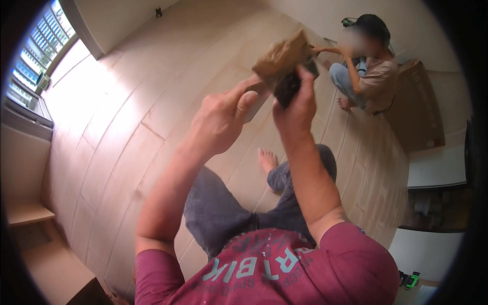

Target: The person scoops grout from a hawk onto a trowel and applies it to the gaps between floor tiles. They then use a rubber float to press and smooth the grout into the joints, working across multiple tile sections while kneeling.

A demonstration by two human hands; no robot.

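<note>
left hand [222, 118] clasping a flat pale piece [257, 106], right hand [299, 105] closed around a blurred dark object [287, 90], crumpled brown paper [280, 57] just beyond them

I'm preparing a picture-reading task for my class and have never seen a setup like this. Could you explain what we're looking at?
There is no machine here, just a person's two bare hands. The single picture comes from a wide, round-looking camera worn on that person's head and looking down, so straight edges bend near the rim. The left hand grips a pale flat thing; the right hand holds a dark thing, too blurred to name. Just beyond them is a piece of crumpled brown paper. Another person is low down on the pale floor, in front of a large cardboard box.
</note>
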